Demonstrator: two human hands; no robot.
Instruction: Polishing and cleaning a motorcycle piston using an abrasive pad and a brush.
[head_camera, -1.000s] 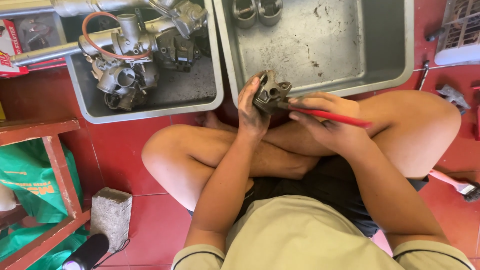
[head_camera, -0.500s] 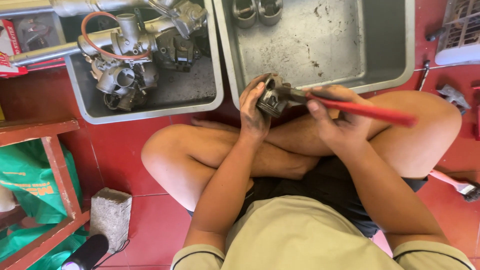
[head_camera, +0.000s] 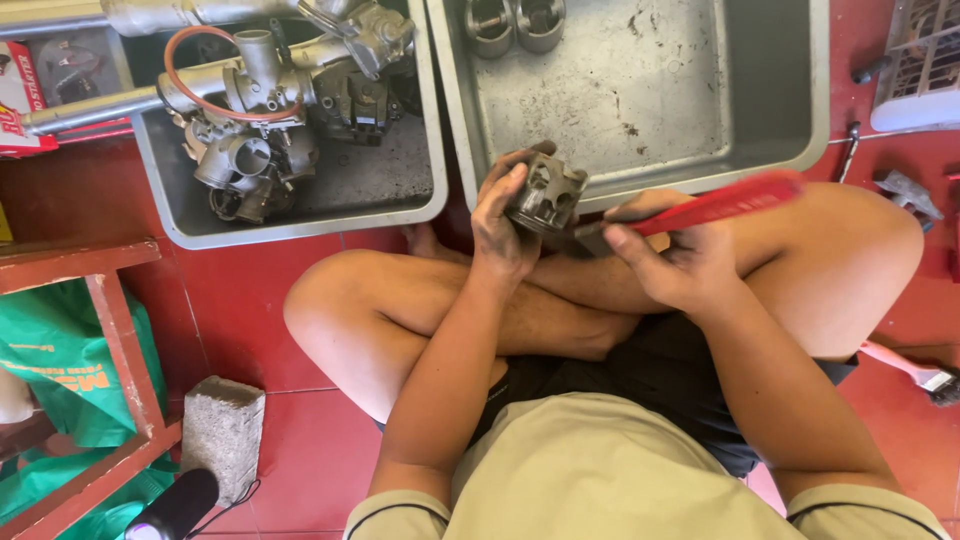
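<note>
Head view: the person sits cross-legged on a red tiled floor. The left hand (head_camera: 505, 225) is closed around a dark metal piston (head_camera: 547, 195), fingers curled over its top, holding it above the crossed legs at the near rim of the right-hand grey tray (head_camera: 790, 90). The right hand (head_camera: 672, 262) is closed on a red-handled tool (head_camera: 715, 205) — its dark tip meets the piston's lower side.

Two more pistons (head_camera: 515, 22) stand at that tray's far edge. The left-hand grey tray (head_camera: 300, 215) holds carburettor parts (head_camera: 260, 130). A concrete block (head_camera: 220, 435) lies near the left knee.
</note>
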